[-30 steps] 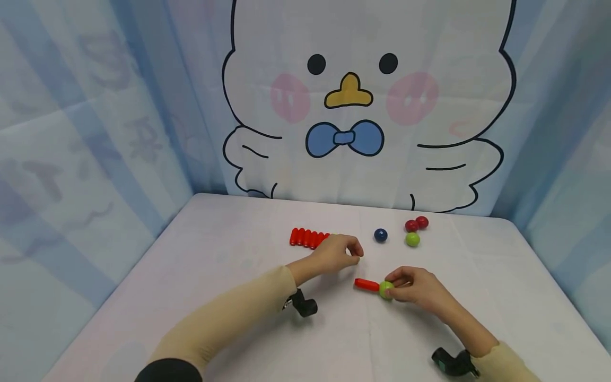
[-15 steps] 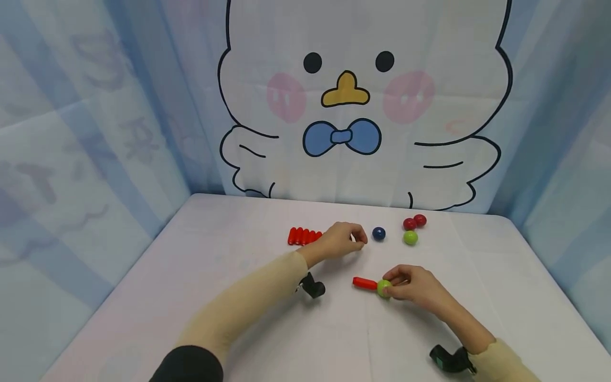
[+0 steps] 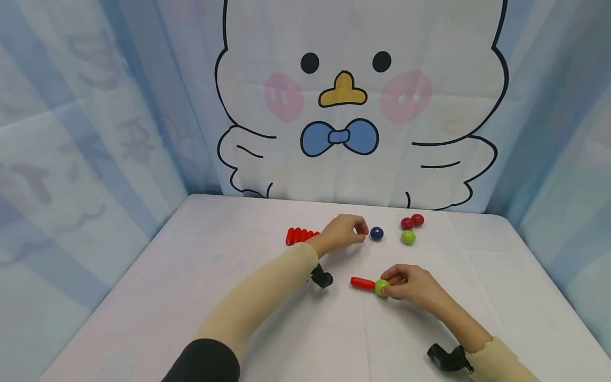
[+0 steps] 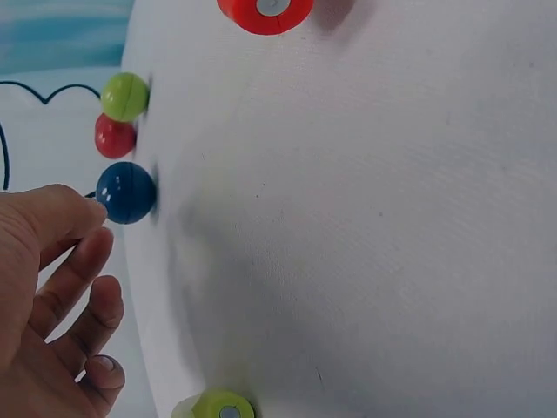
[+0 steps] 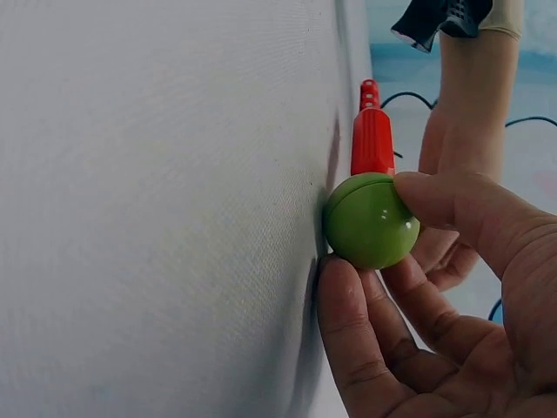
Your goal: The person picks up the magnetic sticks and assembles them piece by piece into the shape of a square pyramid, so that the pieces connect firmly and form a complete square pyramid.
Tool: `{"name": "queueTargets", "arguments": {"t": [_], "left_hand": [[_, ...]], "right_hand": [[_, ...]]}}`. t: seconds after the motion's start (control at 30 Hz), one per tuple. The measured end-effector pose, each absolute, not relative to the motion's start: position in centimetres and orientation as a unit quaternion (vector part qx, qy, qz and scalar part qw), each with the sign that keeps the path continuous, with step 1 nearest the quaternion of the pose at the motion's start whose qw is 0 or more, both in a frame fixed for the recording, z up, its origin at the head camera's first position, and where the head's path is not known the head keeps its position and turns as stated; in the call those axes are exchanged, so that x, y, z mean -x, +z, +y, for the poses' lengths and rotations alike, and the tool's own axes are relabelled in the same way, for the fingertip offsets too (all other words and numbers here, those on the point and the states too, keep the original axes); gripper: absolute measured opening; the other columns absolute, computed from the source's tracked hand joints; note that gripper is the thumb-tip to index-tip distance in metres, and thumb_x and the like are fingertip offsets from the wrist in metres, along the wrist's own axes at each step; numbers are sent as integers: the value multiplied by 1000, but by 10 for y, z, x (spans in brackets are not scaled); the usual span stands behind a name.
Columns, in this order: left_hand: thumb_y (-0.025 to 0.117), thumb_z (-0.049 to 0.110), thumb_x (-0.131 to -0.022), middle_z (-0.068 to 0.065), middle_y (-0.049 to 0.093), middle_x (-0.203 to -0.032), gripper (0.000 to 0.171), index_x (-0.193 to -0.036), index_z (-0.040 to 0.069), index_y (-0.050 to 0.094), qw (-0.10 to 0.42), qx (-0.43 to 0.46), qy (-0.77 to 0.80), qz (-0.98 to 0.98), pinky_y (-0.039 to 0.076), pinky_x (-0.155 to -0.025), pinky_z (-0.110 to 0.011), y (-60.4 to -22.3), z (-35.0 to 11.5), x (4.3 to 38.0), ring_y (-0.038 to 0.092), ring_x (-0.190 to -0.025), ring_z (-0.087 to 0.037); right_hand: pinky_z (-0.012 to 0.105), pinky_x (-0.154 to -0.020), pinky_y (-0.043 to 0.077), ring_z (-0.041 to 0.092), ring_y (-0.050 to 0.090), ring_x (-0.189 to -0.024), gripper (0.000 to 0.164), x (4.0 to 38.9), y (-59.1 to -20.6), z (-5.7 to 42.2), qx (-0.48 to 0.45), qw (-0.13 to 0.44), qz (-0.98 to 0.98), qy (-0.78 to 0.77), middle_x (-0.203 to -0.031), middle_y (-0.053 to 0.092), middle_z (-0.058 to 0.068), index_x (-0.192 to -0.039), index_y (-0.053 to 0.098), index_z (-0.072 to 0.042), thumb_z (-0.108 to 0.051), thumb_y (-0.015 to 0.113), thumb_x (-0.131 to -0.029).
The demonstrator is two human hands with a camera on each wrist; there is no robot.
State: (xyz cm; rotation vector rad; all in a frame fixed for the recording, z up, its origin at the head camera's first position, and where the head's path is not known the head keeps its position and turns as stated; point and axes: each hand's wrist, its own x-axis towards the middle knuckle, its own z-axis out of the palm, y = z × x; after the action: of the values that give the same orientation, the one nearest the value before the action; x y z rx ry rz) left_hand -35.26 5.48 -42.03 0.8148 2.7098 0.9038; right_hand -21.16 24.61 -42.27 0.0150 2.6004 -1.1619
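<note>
My right hand (image 3: 414, 286) pinches a lime-green ball (image 5: 372, 222) between thumb and fingers, low over the table. A red toy rod (image 3: 363, 283) extends leftward from the ball, end against it. My left hand (image 3: 342, 232) holds nothing; its fingers are loosely bent just left of a dark blue ball (image 3: 376, 233). In the left wrist view the thumb tip overlaps the blue ball's edge (image 4: 127, 193); whether they touch I cannot tell. A red end with a grey disc (image 4: 270, 7) shows at that view's top.
Several red rods (image 3: 297, 235) lie side by side, partly behind my left hand. A green rod end (image 4: 224, 406) shows low in the left wrist view. Two red balls (image 3: 407, 223) and a green ball (image 3: 408, 237) sit at the back right, before a printed curtain (image 3: 341, 175).
My left hand has moved right and away from me, from beside the red rods toward the blue ball. The right hand keeps its pinch on the green ball, nearly still.
</note>
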Motion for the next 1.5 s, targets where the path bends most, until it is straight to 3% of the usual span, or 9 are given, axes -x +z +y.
{"name": "queueTargets", "arguments": {"t": [0.3,0.47,0.6,0.93,1.27,1.5], "left_hand": [[70,16,-98,5,66,-102,11,-109,17,69,67,-296,266,915,48,-84,-21,-417,69,356,57,-93,-11],[70,17,-98,3,64,-118,16,-114,20,70,51,-316,237,917,49,-97,-24,-417,76,358,55,-107,-12],[69,18,-99,2,59,-127,21,-118,25,70,44,-308,212,926,49,-100,-26,-418,81,359,50,-113,-13],[69,18,-99,6,62,-124,23,-122,24,72,9,-352,130,927,48,-104,-26,-418,94,358,52,-112,-13],[66,11,-99,6,64,-122,25,-121,23,72,7,-376,97,921,47,-104,-25,-418,101,358,53,-114,-13],[68,11,-99,5,64,-127,29,-125,23,70,35,-372,72,925,46,-106,-26,-417,101,355,53,-116,-14]], "right_hand": [[31,-73,54,18,61,-87,38,212,-423,245,1,141,903,-405,-99,69,5,-114,69,-3,-21,84,-85],[31,-73,53,18,61,-87,38,212,-424,245,1,140,904,-404,-99,69,5,-114,69,-4,-21,84,-84],[31,-72,53,18,60,-86,38,213,-424,245,-2,140,905,-402,-99,69,5,-114,68,-4,-22,85,-84],[31,-72,53,18,61,-86,37,214,-425,244,-5,144,906,-397,-98,69,4,-113,69,-5,-21,85,-84],[31,-72,53,18,60,-87,36,212,-421,244,4,141,908,-394,-98,69,4,-112,69,-5,-21,85,-84],[31,-73,54,18,60,-87,36,213,-422,245,2,140,909,-392,-97,68,4,-112,69,-5,-21,85,-84]]}}
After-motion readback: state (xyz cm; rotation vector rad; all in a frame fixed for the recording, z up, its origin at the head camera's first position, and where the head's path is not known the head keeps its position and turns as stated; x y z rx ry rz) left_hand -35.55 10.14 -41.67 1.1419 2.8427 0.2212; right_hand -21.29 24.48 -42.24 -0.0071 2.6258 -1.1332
